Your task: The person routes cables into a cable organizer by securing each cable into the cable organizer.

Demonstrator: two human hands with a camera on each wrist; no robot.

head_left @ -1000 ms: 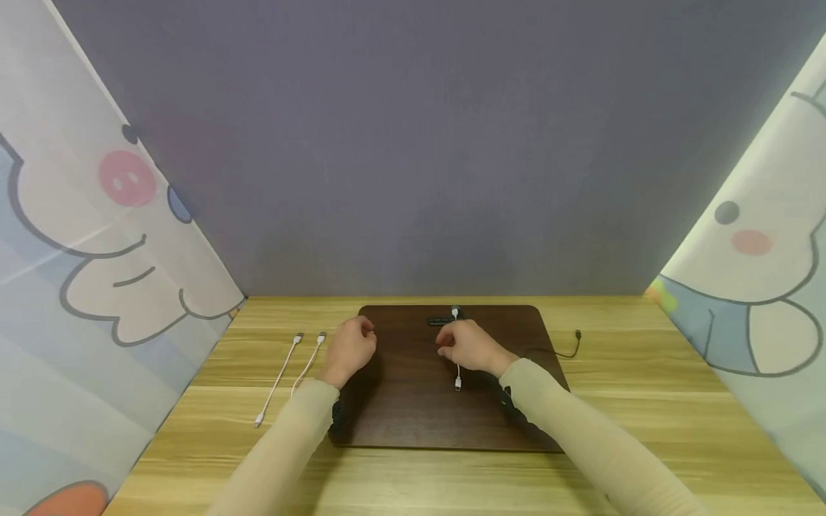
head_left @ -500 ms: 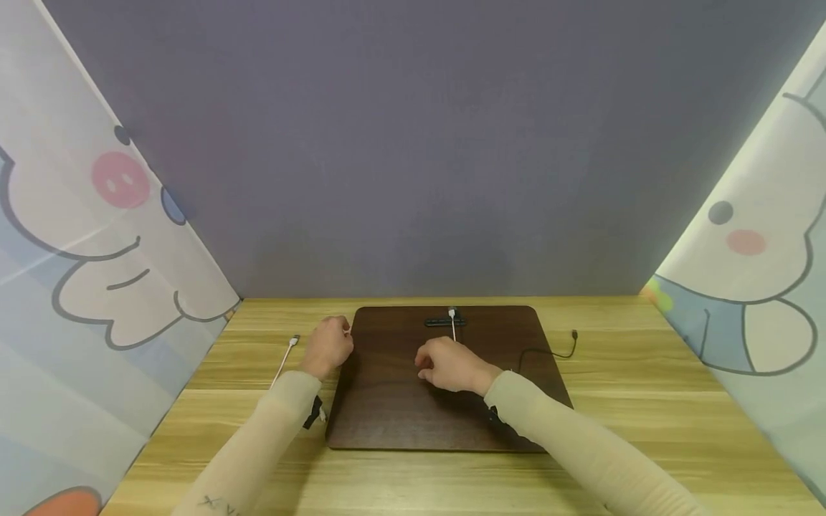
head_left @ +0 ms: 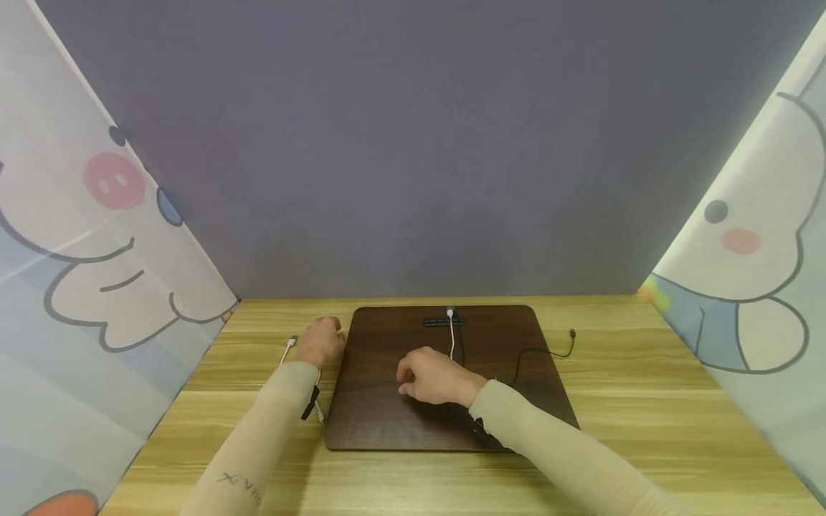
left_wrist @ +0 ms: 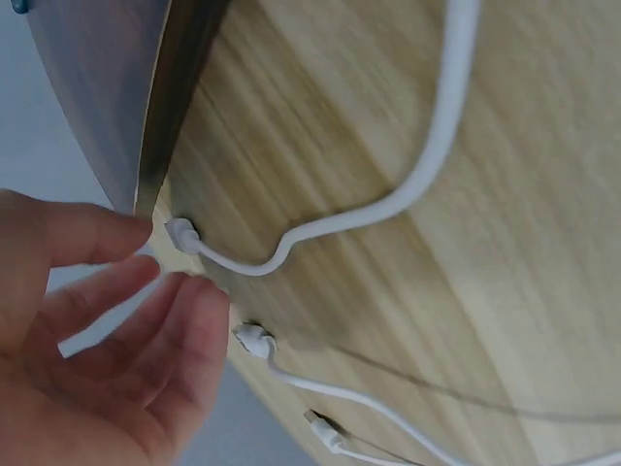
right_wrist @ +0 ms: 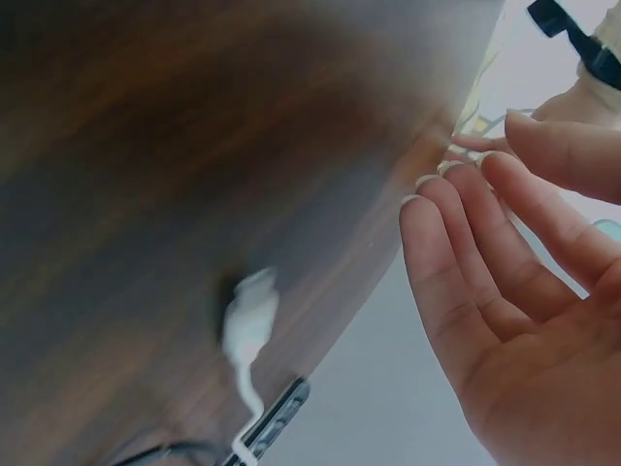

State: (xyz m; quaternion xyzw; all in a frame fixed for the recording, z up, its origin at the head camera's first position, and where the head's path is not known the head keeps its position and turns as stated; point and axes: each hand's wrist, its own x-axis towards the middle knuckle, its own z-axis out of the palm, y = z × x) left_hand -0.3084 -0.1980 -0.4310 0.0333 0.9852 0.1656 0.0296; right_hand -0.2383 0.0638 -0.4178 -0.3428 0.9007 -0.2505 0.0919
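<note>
My left hand (head_left: 323, 340) hovers by the left edge of the dark brown board (head_left: 374, 387). In the left wrist view its thumb and fingers are apart, close to the plug of a white USB cable (left_wrist: 182, 233) on the wood; they look clear of it. Two more white plugs, a middle one (left_wrist: 254, 338) and an outer one (left_wrist: 325, 432), lie beyond. Over the board my right hand (head_left: 432, 376) holds nothing, its fingers loosely extended. A white cable (head_left: 452, 337) runs from a black USB hub (head_left: 435, 322) toward that hand; its free plug (right_wrist: 252, 316) shows in the right wrist view.
A black cable (head_left: 548, 351) trails off the board's right side, ending in a plug (head_left: 572, 333). Another white cable end (head_left: 292, 341) lies left of my left hand, and one (head_left: 320, 414) sits near the board's left edge. Behind the table (head_left: 645, 430) rises a grey wall (head_left: 413, 143).
My left hand has moved left off the board; a small white tip at its fingers half a second ago no longer shows. My right hand has drawn left and nearer, away from the hub.
</note>
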